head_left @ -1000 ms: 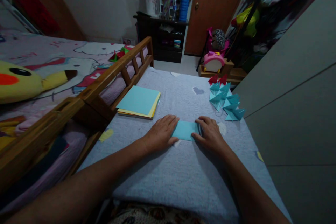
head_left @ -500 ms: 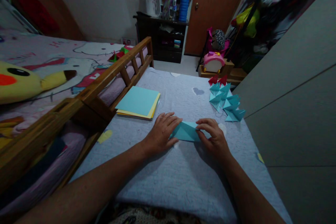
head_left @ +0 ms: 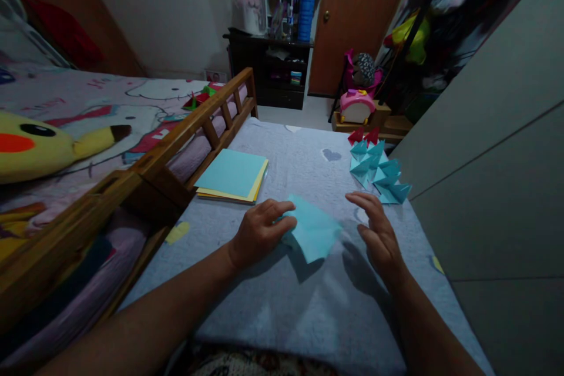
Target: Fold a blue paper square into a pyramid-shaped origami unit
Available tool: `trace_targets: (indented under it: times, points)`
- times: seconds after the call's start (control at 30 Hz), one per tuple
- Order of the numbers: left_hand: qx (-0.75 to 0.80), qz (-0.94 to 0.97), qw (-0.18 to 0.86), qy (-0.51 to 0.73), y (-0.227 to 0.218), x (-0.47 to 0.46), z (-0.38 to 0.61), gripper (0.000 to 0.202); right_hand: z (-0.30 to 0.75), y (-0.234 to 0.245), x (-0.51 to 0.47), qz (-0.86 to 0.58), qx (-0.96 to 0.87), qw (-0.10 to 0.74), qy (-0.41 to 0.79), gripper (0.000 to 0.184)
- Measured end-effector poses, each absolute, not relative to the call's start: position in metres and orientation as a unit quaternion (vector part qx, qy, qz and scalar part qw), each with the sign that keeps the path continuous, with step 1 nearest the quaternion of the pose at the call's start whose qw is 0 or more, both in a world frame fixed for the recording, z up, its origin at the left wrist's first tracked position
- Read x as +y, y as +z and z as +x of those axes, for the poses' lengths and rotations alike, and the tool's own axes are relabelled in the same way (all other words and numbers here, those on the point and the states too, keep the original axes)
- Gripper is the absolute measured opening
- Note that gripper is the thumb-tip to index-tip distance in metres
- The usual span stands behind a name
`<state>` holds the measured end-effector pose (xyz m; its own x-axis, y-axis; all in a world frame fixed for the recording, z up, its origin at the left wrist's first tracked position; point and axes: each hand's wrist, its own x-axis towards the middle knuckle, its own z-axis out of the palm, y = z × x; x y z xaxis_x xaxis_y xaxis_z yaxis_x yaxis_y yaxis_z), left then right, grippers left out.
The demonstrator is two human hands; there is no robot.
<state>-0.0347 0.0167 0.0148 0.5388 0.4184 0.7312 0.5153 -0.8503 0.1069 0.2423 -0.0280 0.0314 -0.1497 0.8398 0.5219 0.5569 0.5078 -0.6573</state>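
A light blue sheet of origami paper (head_left: 314,230), opened out and creased, is tilted above the bedding. My left hand (head_left: 262,226) pinches its left edge between thumb and fingers. To the right, my right hand (head_left: 376,232) is apart from the paper, its thumb and fingers spread with nothing in them. Farther left lies a stack of square coloured paper (head_left: 233,171), blue on top with yellow beneath. Folded blue paper pieces (head_left: 370,164) stand in a group at the right edge, with red folded pieces (head_left: 363,135) behind them.
A wooden bed rail (head_left: 194,114) runs along the left side, with a yellow plush toy (head_left: 44,150) beyond it. A pale cabinet (head_left: 493,188) stands close on the right. The bedding (head_left: 282,311) under my hands is pale blue with heart shapes.
The paper was a folded strip held by both hands. Now it is opened wider and lifted in my left hand, while my right hand has let go and moved right.
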Motion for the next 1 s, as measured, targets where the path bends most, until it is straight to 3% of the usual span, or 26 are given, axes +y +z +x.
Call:
trace_targets:
  times: [0.1,0.4,0.6,0.83,1.0]
  points:
    - [-0.255,-0.864,0.044,-0.432,0.015,0.017,-0.035,0.017,0.251,0.023,-0.020,-0.494,-0.736,0.439,0.149,0.062]
    - [-0.328,-0.844,-0.096,-0.414,0.007,0.022,-0.029,0.016,0.234,0.003,-0.018,-0.500,-0.818,0.269,0.092,0.082]
    - [-0.339,-0.872,-0.133,-0.328,-0.001,0.026,-0.033,0.026,0.226,-0.002,-0.022,-0.480,-0.852,0.205,0.033,0.067]
    - [-0.338,-0.906,0.023,-0.253,0.004,0.021,-0.043,0.032,0.226,-0.001,-0.021,-0.466,-0.869,0.163,0.024,0.046]
    - [-0.254,-0.936,0.017,-0.242,0.006,0.024,-0.047,0.021,0.230,-0.001,-0.020,-0.464,-0.873,0.148,0.031,0.048]
